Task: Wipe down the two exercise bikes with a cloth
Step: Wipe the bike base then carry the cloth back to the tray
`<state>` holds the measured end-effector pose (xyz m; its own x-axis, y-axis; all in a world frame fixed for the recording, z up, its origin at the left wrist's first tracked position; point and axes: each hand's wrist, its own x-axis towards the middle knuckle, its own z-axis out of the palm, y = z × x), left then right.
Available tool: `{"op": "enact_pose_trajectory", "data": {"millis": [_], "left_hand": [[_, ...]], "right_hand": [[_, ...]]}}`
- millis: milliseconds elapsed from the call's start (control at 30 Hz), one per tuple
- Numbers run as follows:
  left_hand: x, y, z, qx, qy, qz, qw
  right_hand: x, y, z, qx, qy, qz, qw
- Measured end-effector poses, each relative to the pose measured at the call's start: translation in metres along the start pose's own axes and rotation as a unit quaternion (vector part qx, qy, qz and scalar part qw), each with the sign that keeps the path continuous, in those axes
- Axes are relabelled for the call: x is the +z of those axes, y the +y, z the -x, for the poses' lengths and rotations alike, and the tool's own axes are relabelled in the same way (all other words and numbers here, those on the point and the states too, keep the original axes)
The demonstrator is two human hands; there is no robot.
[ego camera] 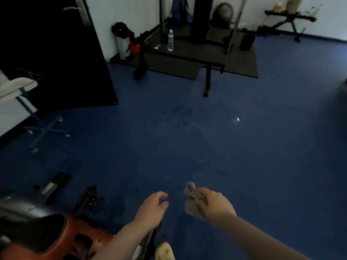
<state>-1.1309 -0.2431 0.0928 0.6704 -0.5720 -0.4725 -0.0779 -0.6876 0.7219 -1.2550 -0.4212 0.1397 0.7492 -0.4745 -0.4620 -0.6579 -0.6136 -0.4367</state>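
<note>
Head view, dim and blurred, looking down at a blue floor (187, 137). Right hand (216, 203) sits at lower centre-right of the frame, fingers curled round a crumpled grey cloth (191, 201); the cloth bunches out to the left of the hand and hangs a little below it, held in the air above the floor. Left hand (152, 209) is at lower centre, just left of the cloth and apart from it, fingers loosely curled with nothing in them, so that grip is empty and relaxed.

Exercise bike (56, 235) shows only partly at the lower left corner: a dark saddle-like shape, orange-red frame part beneath it, and a black pedal (90, 199) just right of it, near the floor. The left forearm crosses in front of the bike's lower edge. Only one bike can be made out; details are too blurred to tell more.

Upper centre of the frame: a dark bench (187, 53) on a dark mat, with a clear water bottle (170, 40) standing upright on it. Grey ball (223, 12) near the wall behind. Left edge: a white stand on a blue wheeled base (45, 128). Upper left is a black door (47, 53).
</note>
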Motion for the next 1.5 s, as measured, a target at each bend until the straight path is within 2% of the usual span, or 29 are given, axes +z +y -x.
{"op": "enact_pose_trajectory", "data": {"millis": [167, 367, 500, 733, 833, 967, 1167, 1333, 1500], "left_hand": [[-0.028, 0.022, -0.043, -0.03, 0.039, 0.032, 0.998], [-0.047, 0.032, -0.09, -0.078, 0.104, 0.071, 0.989], [-0.06, 0.047, -0.126, -0.13, 0.186, 0.14, 0.964], [-0.067, 0.081, -0.176, -0.184, 0.262, 0.228, 0.92], [-0.067, 0.083, -0.18, -0.213, 0.296, 0.266, 0.892], [-0.082, 0.064, -0.183, -0.266, 0.302, 0.3, 0.865], [-0.136, 0.02, -0.206, -0.297, 0.367, 0.313, 0.824], [-0.213, -0.01, -0.236, -0.279, 0.389, 0.315, 0.82], [-0.292, -0.041, -0.263, -0.267, 0.39, 0.305, 0.827]], "right_hand": [[-0.038, -0.023, -0.065, -0.037, -0.018, -0.032, 0.999], [-0.069, -0.042, -0.149, -0.116, -0.065, 0.019, 0.991], [-0.098, -0.062, -0.218, -0.2, -0.118, 0.081, 0.969], [-0.143, -0.1, -0.318, -0.283, -0.176, 0.163, 0.928], [-0.143, -0.128, -0.335, -0.323, -0.198, 0.161, 0.911], [-0.123, -0.176, -0.355, -0.363, -0.235, 0.155, 0.888], [-0.085, -0.257, -0.39, -0.398, -0.272, 0.184, 0.856], [-0.069, -0.323, -0.435, -0.397, -0.292, 0.274, 0.826], [-0.059, -0.391, -0.475, -0.376, -0.279, 0.254, 0.846]]}}
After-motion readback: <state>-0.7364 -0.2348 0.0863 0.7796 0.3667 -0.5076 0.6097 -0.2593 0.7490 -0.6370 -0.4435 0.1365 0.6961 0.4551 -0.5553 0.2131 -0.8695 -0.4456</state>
